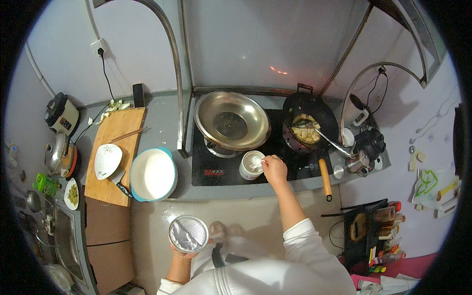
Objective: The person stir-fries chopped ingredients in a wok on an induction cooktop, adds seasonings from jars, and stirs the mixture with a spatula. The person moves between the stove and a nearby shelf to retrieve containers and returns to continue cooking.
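Observation:
My left hand (183, 254) holds a round, shiny metal piece (188, 234) with a dimpled or perforated face, out in front of my body; it looks like a lid or a strainer. Over the front of the black cooktop (228, 177), the fingers of my right hand (276, 170) pinch the handle of a small white spoon (256, 160). Its bowl end dips into a white ceramic jar (247, 174) with pale contents. Behind the jar, a wide stainless steel pan (254, 136) rests on the left burner. To the right is a black wok (324, 125) holding pale chopped food (306, 136) and a metal ladle (333, 143).
The wok's wooden handle (325, 177) juts past the counter's front edge. Left lie a teal-rimmed pot (172, 184), a wooden cutting board (121, 120), a knife (123, 188), chopsticks (129, 134) and a white dish (108, 160). A bent metal pipe (176, 73) rises beside the cooktop.

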### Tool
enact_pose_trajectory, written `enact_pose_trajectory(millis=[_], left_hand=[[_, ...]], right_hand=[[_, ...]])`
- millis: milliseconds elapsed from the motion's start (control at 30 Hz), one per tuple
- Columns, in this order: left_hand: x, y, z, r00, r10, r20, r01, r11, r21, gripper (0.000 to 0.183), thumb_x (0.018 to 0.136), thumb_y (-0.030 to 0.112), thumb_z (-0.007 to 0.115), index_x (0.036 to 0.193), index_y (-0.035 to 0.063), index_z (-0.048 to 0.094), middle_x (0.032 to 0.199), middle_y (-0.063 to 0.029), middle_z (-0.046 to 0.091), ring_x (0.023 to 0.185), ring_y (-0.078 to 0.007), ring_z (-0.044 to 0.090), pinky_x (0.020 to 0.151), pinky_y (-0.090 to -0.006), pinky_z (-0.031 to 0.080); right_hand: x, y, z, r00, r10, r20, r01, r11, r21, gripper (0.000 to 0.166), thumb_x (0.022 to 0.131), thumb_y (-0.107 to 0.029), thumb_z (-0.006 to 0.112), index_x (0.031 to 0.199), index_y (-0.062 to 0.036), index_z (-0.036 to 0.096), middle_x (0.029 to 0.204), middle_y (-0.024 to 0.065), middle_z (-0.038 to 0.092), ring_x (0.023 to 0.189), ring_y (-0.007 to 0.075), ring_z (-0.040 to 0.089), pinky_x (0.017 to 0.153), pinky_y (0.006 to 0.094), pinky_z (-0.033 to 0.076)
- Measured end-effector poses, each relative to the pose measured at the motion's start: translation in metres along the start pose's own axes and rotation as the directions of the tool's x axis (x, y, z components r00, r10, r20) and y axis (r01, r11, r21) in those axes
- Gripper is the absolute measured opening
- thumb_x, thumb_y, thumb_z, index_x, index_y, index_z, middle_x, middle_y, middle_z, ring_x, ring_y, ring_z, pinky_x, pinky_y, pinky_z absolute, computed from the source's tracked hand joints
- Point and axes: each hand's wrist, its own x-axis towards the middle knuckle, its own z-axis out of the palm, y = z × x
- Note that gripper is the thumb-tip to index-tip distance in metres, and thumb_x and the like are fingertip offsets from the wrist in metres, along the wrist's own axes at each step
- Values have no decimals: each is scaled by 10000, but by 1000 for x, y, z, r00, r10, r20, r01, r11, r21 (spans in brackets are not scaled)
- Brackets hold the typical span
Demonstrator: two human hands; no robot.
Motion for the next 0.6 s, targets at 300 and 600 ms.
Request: enact_pose_trajectory(millis=[300, 600], left_hand=[[36, 11, 5, 988, -140, 71, 134, 988, 83, 913, 552, 515, 750, 1280, 125, 360, 1185, -168, 479, 1034, -374, 505, 939, -527, 331], [75, 4, -14, 957, -281, 73, 273, 957, 99, 930, 536, 459, 786, 1289, 141, 344, 1250, -128, 427, 1136, -319, 435, 960, -536, 330]], right_hand=[[-5, 9, 2, 999, 12, 30, -16, 988, 152, 148, 739, -190, 584, 769, -62, 650, 766, 120, 613, 721, 290, 598, 655, 365, 474], [-34, 9, -60, 923, 379, -73, -190, 610, 769, 92, 767, -28, 613, 847, 17, 614, 644, -21, 530, 514, 28, 410, 452, 178, 294]])
